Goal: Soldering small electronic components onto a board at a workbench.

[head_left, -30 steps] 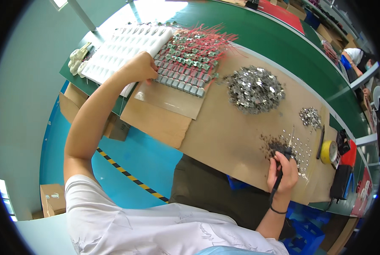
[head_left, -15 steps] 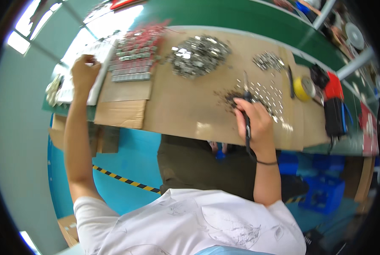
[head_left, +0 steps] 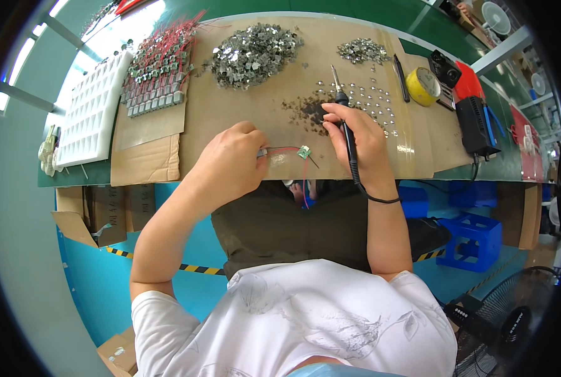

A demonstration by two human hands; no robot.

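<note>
Low over the front of the cardboard-covered bench, my left hand point(head_left: 227, 160) is closed on a small grey block point(head_left: 262, 152), mostly hidden by the fingers. A red wire runs from it to a small green circuit board point(head_left: 303, 152), with another red wire hanging past the bench edge. My right hand point(head_left: 365, 141) grips a soldering iron point(head_left: 349, 141) by its black handle, tip pointing up and away. Beneath the iron lies a patch of dark brown crumbs point(head_left: 308, 113). Small shiny metal pieces point(head_left: 371, 103) are spread in loose rows just beyond this hand.
Grey blocks with red wires and boards point(head_left: 158, 69) stand in rows at left, beside a white compartment tray point(head_left: 92, 116). Metal piece heaps point(head_left: 255, 53) lie at the back. At right are yellow tape point(head_left: 423, 86), a black pen-like tool point(head_left: 401, 78) and a black box point(head_left: 477, 125) with a cable.
My left hand has come from the white tray at far left to the front middle, now holding the grey block with its wired board. My right hand still holds the soldering iron.
</note>
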